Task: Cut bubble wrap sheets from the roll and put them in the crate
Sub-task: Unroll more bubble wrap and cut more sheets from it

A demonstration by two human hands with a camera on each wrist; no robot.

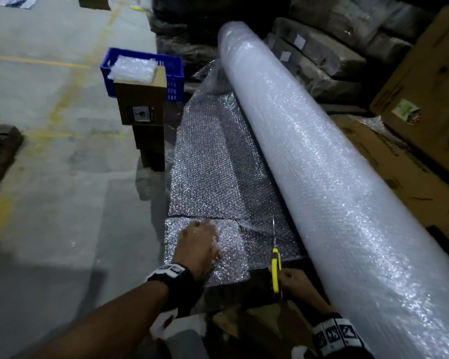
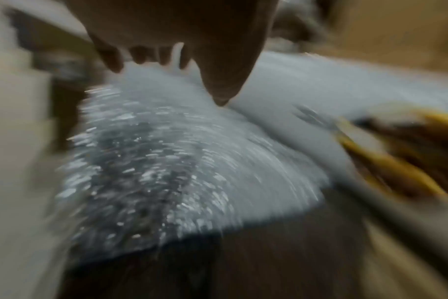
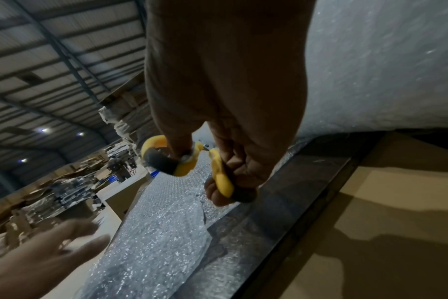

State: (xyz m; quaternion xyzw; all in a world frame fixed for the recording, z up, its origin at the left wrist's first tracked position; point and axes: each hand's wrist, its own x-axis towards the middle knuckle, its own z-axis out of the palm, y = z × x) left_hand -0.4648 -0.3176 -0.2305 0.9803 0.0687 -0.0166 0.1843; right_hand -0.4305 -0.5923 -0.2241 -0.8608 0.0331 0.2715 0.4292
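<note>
Cutting step, mid-sheet: right hand (image 1: 294,279) is gripping yellow scissors (image 1: 275,265) lower centre, blade tip in unrolled bubble wrap (image 1: 208,177) beside roll (image 1: 309,141). Left hand (image 1: 198,244) is lying on the sheet, fingers spread, gripping nothing. Next prob: finish cut, carry to blue crate (image 1: 175,79) upper left.

Grey concrete floor (image 1: 49,177) (yellow lines), cardboard boxes (image 1: 430,81), dim light

Roll (image 1: 309,141): clear plastic bubble film, glossy, dimpled. Unrolled sheet (image 1: 213,172): same film, glinting over a dark base. Scissors (image 1: 275,265): glossy yellow plastic handles with matt black inserts, bright metal blades. Crate (image 1: 175,81): blue moulded plastic, perforated wall. Boxes (image 1: 140,104): matt brown cardboard. Floor (image 1: 49,151): matt, worn concrete.
</note>
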